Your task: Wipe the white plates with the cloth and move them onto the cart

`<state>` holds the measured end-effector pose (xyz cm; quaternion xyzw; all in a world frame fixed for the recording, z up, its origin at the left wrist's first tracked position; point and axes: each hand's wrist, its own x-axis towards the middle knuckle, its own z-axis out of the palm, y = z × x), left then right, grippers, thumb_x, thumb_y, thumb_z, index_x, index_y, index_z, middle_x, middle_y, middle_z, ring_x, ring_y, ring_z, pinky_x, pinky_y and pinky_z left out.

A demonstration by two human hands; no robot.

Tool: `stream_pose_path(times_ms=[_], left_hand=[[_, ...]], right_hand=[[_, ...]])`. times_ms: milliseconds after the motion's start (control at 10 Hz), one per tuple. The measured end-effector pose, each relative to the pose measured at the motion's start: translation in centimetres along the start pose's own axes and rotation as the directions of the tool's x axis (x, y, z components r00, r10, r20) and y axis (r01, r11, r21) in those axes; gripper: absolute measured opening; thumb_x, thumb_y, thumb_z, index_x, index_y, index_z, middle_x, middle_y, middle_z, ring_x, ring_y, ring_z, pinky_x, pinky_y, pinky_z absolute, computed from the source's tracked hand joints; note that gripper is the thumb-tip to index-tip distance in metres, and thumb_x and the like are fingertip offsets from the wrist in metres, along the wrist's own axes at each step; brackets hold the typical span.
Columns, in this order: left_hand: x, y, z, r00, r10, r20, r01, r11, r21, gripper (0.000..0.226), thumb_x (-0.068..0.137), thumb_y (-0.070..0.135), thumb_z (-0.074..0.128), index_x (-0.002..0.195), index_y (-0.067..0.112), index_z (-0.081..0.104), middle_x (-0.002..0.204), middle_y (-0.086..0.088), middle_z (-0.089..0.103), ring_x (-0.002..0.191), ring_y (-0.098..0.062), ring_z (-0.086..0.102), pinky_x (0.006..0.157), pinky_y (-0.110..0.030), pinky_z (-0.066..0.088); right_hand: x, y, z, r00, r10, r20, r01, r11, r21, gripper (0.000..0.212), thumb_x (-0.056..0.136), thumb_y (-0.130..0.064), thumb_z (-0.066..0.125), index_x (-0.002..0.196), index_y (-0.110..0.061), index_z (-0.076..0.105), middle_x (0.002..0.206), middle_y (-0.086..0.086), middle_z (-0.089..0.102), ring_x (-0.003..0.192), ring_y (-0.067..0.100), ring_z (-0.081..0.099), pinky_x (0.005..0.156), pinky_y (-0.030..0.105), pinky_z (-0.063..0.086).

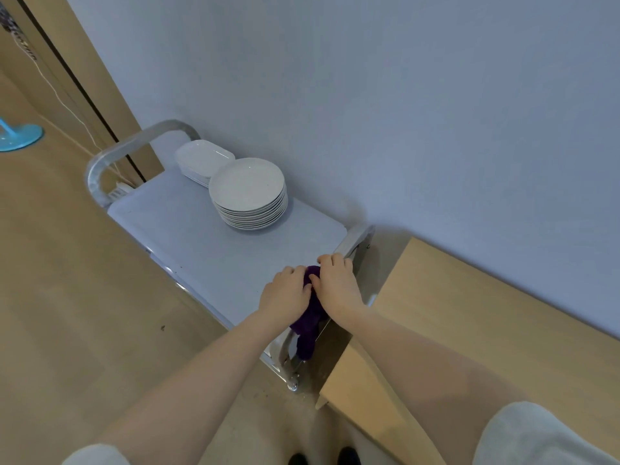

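Note:
A stack of several round white plates (248,193) stands on the cart's top shelf (188,243) near the wall. Behind it sits a stack of white rectangular dishes (201,159). A purple cloth (307,327) hangs over the cart's near end rail. My left hand (285,293) and my right hand (337,280) both press on the cloth at the rail, fingers curled over it, and most of its upper part is hidden under them. Both hands are well short of the plates.
The cart has a curved metal handle (131,146) at its far end and stands against a pale wall. A light wooden table (469,313) is to the right of the cart. A blue fan base (20,137) and a white cable lie on the wooden floor at far left.

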<state>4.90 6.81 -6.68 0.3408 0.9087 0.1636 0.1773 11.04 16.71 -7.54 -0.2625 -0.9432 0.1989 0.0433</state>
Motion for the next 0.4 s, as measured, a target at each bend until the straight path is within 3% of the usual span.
stream_pose_path(times_ms=[100,300,400], left_hand=[[-0.5,-0.3,0.7,0.999,-0.003,0.038,0.003,1.0,-0.018,0.032,0.101,0.025,0.037,0.128,0.015,0.05,0.118,-0.007,0.056,0.1,-0.023,0.058,0.084,-0.042,0.051],[-1.9,0.7,-0.3,0.999,-0.047,-0.015,0.048,0.993,0.11,0.032,0.101,0.034,0.034,0.119,0.017,0.054,0.11,-0.006,0.058,0.094,-0.022,0.059,0.081,-0.04,0.051],[-3.4,1.4,-2.2,0.988,0.007,-0.156,0.0,0.999,0.042,0.031,0.1,0.035,0.038,0.117,0.021,0.061,0.11,-0.001,0.063,0.097,-0.018,0.058,0.082,-0.034,0.049]], right_hand=[[0.2,-0.5,0.0,1.0,0.02,-0.001,-0.02,0.998,-0.057,0.028,0.101,-0.025,0.04,0.123,-0.01,0.049,0.124,0.01,0.048,0.115,0.025,0.042,0.097,0.033,0.04],[-0.7,-1.4,-1.9,0.998,0.034,0.057,-0.026,0.991,-0.132,0.029,0.1,-0.029,0.039,0.12,-0.01,0.049,0.123,0.012,0.049,0.114,0.027,0.047,0.092,0.038,0.045],[-1.7,-0.9,-4.6,1.0,0.013,0.027,-0.014,0.999,0.033,0.032,0.101,-0.032,0.038,0.122,-0.012,0.052,0.119,0.008,0.053,0.106,0.021,0.053,0.088,0.037,0.05]])
